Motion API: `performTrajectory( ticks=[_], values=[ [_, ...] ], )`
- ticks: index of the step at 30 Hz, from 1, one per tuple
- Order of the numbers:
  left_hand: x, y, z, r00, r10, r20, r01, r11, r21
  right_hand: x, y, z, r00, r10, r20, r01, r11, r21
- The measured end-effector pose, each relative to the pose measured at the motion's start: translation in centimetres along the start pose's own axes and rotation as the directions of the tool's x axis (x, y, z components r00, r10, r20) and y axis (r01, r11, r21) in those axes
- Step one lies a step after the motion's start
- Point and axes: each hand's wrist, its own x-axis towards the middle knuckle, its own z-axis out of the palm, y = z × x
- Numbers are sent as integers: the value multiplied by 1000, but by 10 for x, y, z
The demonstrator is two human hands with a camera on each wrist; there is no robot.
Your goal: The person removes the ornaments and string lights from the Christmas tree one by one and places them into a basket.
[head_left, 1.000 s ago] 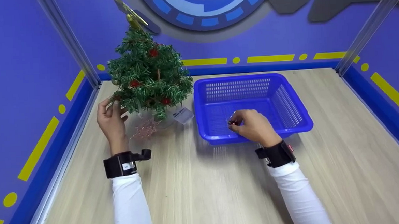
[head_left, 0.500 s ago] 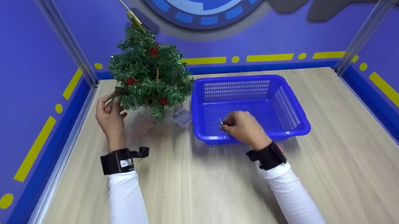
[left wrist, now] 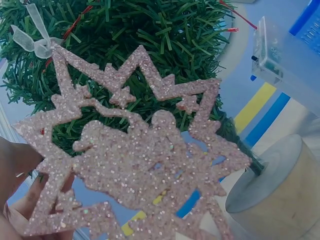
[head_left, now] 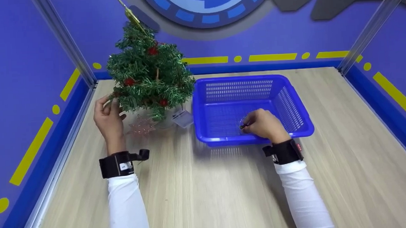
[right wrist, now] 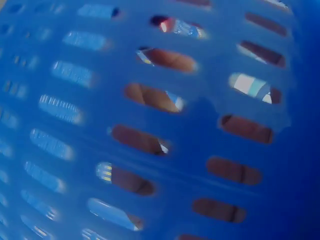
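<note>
Apparently bracing: left hand (head_left: 109,120) at lower edge of tree (head_left: 146,68), left of basket (head_left: 221,139), grip cannot be told | right hand (head_left: 267,126) pinches small shiny item (head_left: 244,126) just inside basket's near wall, likely fingertip-held for smallness | tree beside basket, probably for reach

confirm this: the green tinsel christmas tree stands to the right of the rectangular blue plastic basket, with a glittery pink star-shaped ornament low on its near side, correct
One thing is off: the green tinsel Christmas tree stands to the left of the rectangular blue plastic basket, as the head view shows. The glittery pink star-shaped ornament is low on the tree's near side.
</note>
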Motion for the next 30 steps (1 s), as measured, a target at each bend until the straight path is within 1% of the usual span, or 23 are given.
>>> performTrajectory(
  ticks=[6, 14, 16, 19, 22, 24, 26, 28, 30],
  values=[
    [0, 1, -3, 1000, 0, 4, 0, 1000, -2, 0, -2, 0, 1000, 29, 6, -29, 1000, -3],
    [-1, -2, -3, 1000, 8, 12, -8, 1000, -5, -2, 0, 0, 1000, 16, 0, -16, 1000, -11],
    [-1, -2, -2, 1000, 10, 18, -9, 1000, -6, -2, 1, -1, 1000, 17, -15, -17, 1000, -12],
    [-1, -1, 0, 999, 19, 26, -19, 1000, 6, -3, -2, 0, 998, 19, -68, -20, 1000, -11],
    [-3, 0, 0, 999, 25, 26, -25, 1000, -7, -4, -10, 2, 988, -1, -158, 2, 1000, 6],
    [-4, 1, -1, 999, 31, 22, -31, 999, -10, -5, -20, 3, 974, -36, -223, 44, 999, 31],
    [-5, 1, -2, 1000, 25, 19, -25, 999, -24, -6, -31, 4, 956, -82, -282, 103, 993, 61],
    [-6, 2, -2, 1000, 21, 13, -21, 999, -36, -8, -42, 4, 939, -124, -322, 160, 983, 89],
    [-7, 1, -1, 1000, 27, 7, -27, 998, -53, -10, -51, 5, 927, -158, -340, 205, 973, 109]
  ],
)
